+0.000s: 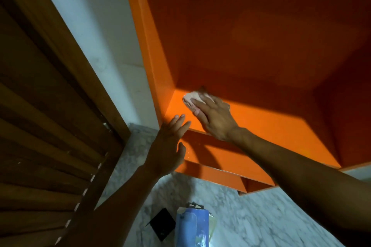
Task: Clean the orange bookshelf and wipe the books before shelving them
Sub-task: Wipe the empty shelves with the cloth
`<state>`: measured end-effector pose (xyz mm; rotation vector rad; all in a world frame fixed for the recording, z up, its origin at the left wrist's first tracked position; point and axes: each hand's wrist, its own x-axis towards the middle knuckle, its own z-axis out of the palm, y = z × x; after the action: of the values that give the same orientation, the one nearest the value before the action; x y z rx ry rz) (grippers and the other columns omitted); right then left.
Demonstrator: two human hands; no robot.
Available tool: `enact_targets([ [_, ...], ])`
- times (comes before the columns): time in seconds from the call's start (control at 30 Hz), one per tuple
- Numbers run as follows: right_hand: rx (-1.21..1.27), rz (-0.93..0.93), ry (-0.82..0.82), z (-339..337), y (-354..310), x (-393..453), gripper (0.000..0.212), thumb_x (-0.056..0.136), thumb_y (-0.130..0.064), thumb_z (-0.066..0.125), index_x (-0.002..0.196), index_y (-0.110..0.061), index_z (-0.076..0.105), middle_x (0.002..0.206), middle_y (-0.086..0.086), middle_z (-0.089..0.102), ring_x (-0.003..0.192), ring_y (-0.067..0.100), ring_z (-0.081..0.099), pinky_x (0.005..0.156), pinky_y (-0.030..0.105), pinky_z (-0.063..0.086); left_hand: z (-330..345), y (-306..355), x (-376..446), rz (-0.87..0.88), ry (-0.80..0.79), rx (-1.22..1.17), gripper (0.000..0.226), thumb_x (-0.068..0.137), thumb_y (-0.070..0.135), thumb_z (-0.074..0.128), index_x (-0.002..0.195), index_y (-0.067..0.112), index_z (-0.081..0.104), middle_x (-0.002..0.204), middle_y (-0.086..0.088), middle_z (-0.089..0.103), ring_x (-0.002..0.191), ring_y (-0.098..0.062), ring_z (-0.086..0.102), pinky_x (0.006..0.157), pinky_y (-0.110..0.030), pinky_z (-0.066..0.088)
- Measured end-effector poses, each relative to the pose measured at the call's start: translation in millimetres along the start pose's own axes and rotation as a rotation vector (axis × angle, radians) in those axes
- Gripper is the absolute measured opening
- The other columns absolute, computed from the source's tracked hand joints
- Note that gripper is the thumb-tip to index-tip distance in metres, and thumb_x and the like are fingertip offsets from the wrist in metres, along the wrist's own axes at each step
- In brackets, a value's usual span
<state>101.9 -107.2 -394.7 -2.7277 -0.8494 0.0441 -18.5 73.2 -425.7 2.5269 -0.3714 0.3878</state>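
you're in the shelf-cleaning part, by the look of it, with the book work all ahead. your right hand (214,118) lies flat, fingers straight, pressing a pale cloth (193,100) onto the floor of the orange bookshelf (261,124), near its left rear corner. your left hand (170,142) is spread with fingers straight, its fingertips at the shelf's front left edge, holding nothing. this compartment holds no books. what looks like a blue-covered book (191,226) and a small black item (162,223) lie on the marble floor (271,216) below, not yet shelved; whether they've been wiped, you can't tell from here.
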Motion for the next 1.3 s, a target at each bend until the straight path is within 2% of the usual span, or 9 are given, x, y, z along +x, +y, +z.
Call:
enact_targets([
  [0.17, 0.185, -0.23, -0.063, 2, -6, -37, 0.04, 0.102, -0.036, 0.043, 0.139, -0.029, 0.055, 0.152, -0.002, 0.045, 0.142, 0.026, 0.034, 0.113, 0.044, 0.027, -20, -1, -19, -0.189, 0.302, -0.18, 0.046, 0.081, -0.005, 0.049, 0.121, 0.015, 0.059, 0.123, -0.001, 0.059, 0.118, -0.012, 0.052, 0.099, -0.03, 0.045],
  [0.3, 0.372, -0.317, -0.021, -14, -17, -47, 0.029, 0.101, -0.016, 0.048, 0.121, -0.02, 0.069, 0.131, -0.001, 0.063, 0.121, 0.015, 0.052, 0.101, 0.03, 0.039, -26, -2, -20, -0.31, 0.342, -0.186, 0.063, 0.082, -0.003, 0.049, 0.144, 0.004, 0.039, 0.146, -0.01, 0.044, 0.139, -0.018, 0.038, 0.113, -0.02, 0.031],
  [0.37, 0.499, -0.248, 0.061, -28, -21, -38, 0.027, 0.1, -0.008, 0.05, 0.119, -0.013, 0.068, 0.121, 0.001, 0.066, 0.115, 0.014, 0.058, 0.099, 0.024, 0.042, -25, -5, -20, -0.301, 0.295, -0.151, 0.069, 0.086, -0.002, 0.049, 0.152, 0.001, 0.028, 0.157, -0.015, 0.033, 0.149, -0.023, 0.026, 0.119, -0.016, 0.017],
  [0.53, 0.393, 0.162, 0.31, -37, 18, 40, 0.037, 0.099, -0.02, 0.045, 0.133, -0.015, 0.06, 0.13, 0.01, 0.064, 0.113, 0.027, 0.062, 0.095, 0.043, 0.05, -17, -10, -22, -0.213, 0.215, -0.132, 0.082, 0.088, -0.006, 0.053, 0.157, 0.006, 0.01, 0.164, -0.011, 0.02, 0.152, -0.018, 0.02, 0.119, -0.02, 0.022],
  [0.73, 0.138, 0.212, 0.105, -12, -2, 120, 0.048, 0.104, -0.039, 0.038, 0.151, -0.027, 0.037, 0.158, 0.0, 0.034, 0.144, 0.021, 0.032, 0.12, 0.033, 0.02, -7, -16, -27, -0.209, 0.198, -0.128, 0.092, 0.088, -0.006, 0.056, 0.158, 0.018, 0.002, 0.165, -0.005, 0.017, 0.151, -0.014, 0.022, 0.107, -0.019, 0.039],
  [0.87, 0.052, 0.207, 0.041, 9, -11, 131, 0.053, 0.103, -0.033, 0.039, 0.154, -0.02, 0.029, 0.159, 0.008, 0.03, 0.144, 0.026, 0.031, 0.12, 0.04, 0.023, -5, -16, -29, -0.237, 0.202, -0.172, 0.09, 0.089, -0.006, 0.053, 0.158, 0.022, 0.002, 0.165, 0.0, 0.016, 0.149, -0.012, 0.025, 0.088, 0.0, 0.04],
  [0.97, 0.091, 0.212, 0.004, 3, -26, 100, 0.044, 0.105, -0.037, 0.033, 0.141, -0.017, 0.048, 0.141, 0.016, 0.053, 0.127, 0.036, 0.051, 0.104, 0.042, 0.041, -5, -14, -27, -0.279, 0.223, -0.18, 0.084, 0.087, -0.011, 0.048, 0.158, 0.014, 0.01, 0.165, 0.0, 0.017, 0.147, -0.012, 0.028, 0.078, 0.001, 0.042],
  [1.17, 0.098, -0.09, 0.081, 13, -51, 36, 0.057, 0.101, -0.039, 0.046, 0.152, -0.016, 0.035, 0.158, 0.009, 0.034, 0.145, 0.029, 0.029, 0.119, 0.036, 0.019, -6, -7, -25, -0.33, 0.287, -0.255, 0.076, 0.084, -0.01, 0.038, 0.156, 0.009, 0.022, 0.162, -0.006, 0.027, 0.15, -0.015, 0.026, 0.109, -0.005, 0.025],
  [1.3, 0.095, -0.4, 0.104, 21, -48, 3, 0.047, 0.09, -0.012, 0.06, 0.138, -0.013, 0.056, 0.143, 0.011, 0.055, 0.131, 0.034, 0.048, 0.112, 0.036, 0.03, -10, -3, -21, -0.416, 0.362, -0.248, 0.068, 0.083, -0.002, 0.031, 0.15, 0.007, 0.035, 0.157, -0.01, 0.036, 0.148, -0.018, 0.028, 0.121, -0.027, 0.025],
])
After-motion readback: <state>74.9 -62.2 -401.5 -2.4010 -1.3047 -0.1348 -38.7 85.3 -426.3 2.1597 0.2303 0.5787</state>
